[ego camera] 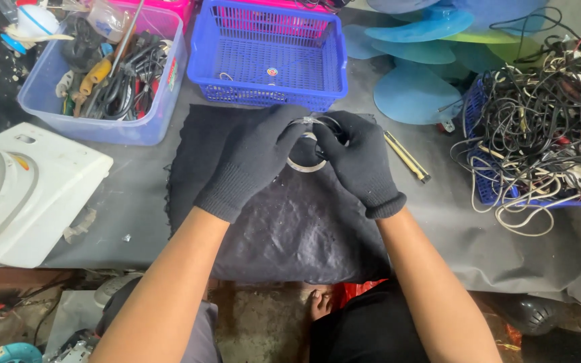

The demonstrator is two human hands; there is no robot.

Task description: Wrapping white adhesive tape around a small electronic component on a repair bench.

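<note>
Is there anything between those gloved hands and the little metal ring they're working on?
Nothing visible. The left hand and right hand both hold the metal ring directly, above the dark cloth; their own fingers cover part of it.

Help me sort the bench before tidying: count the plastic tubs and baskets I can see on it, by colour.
Blue mesh basket: 2, one empty-looking basket above the left hand and right hand, one under the tangle of cables
Pale blue tub of tools: 1
Pink tub: 1, only its edge shows
Total: 4
</note>
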